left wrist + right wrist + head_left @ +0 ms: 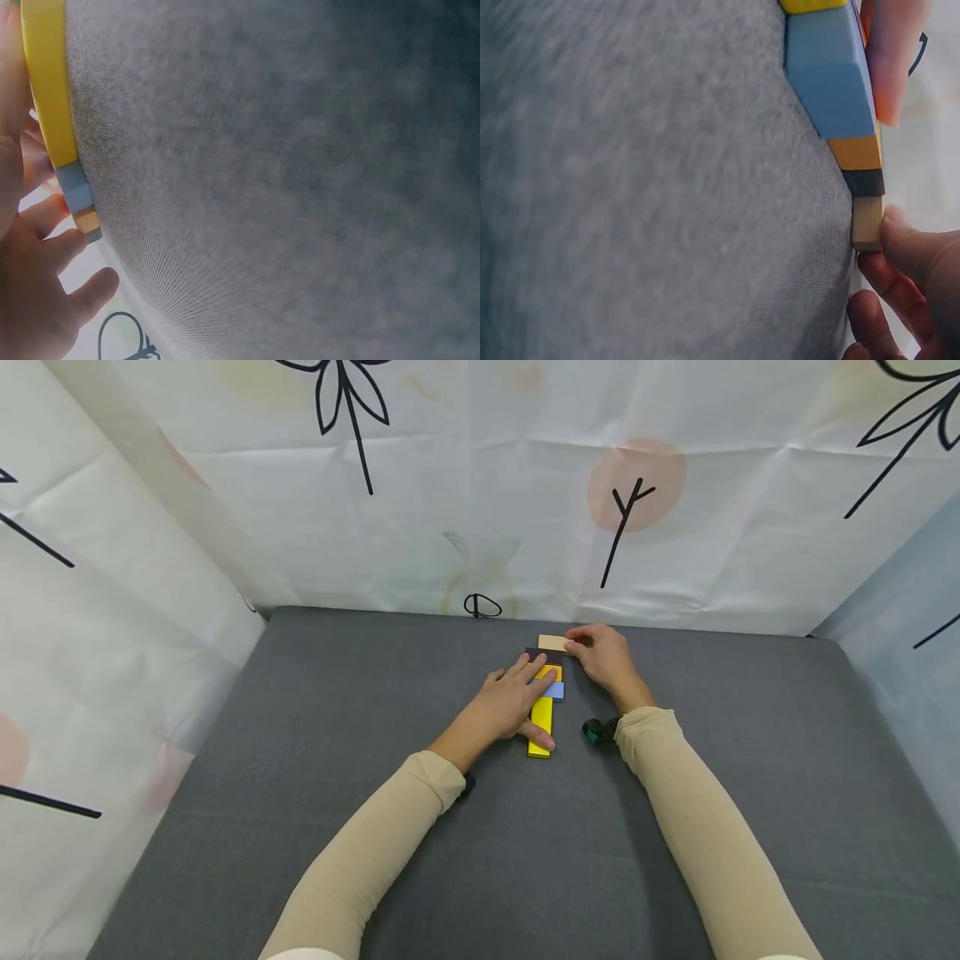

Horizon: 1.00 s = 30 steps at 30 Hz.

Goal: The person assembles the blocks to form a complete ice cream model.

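Several coloured blocks lie in a row on the grey table: a long yellow block (541,717) nearest, then a light blue block (556,691), an orange block (553,673), a dark block (555,657) and a plain wooden block (551,642) farthest. My left hand (507,703) lies across the row with fingers spread, its thumb over the yellow block and its fingertips over the orange and dark ones. At the far end my right hand (606,662) pinches the wooden block's right end between thumb and fingers. In the right wrist view the wooden block (867,223) stands against the dark one.
Grey cloth (360,693) covers the table. Just behind the far block rises a white curtain (487,510) printed with plant drawings, and similar cloth hangs at both sides. A black wrist device (600,731) sits below the right hand.
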### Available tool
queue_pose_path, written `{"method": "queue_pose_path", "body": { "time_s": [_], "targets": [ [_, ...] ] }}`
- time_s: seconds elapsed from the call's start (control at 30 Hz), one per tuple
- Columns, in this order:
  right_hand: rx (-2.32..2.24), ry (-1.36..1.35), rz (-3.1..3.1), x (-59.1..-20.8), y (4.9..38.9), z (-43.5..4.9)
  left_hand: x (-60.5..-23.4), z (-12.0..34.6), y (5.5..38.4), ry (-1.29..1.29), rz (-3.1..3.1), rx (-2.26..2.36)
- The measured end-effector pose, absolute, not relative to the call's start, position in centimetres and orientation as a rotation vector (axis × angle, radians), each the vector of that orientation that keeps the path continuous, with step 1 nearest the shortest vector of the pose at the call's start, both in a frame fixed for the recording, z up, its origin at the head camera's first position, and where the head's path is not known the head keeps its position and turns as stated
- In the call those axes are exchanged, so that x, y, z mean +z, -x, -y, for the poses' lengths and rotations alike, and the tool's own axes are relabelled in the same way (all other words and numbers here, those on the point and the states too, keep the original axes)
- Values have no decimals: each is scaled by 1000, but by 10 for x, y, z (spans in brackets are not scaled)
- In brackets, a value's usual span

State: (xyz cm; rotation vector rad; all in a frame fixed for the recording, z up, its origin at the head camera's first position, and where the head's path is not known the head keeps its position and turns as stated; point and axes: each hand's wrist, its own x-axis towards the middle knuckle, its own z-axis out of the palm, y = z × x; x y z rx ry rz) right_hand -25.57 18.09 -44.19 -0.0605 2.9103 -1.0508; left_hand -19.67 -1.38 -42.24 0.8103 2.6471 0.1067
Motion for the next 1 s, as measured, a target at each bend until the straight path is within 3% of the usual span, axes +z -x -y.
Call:
{"method": "queue_pose_path", "body": {
  "time_s": [1.0],
  "targets": [
    [-1049, 136, -2794, -434, 256, -177, -415, 12, 193, -813, -2655, 71]
  ]
}}
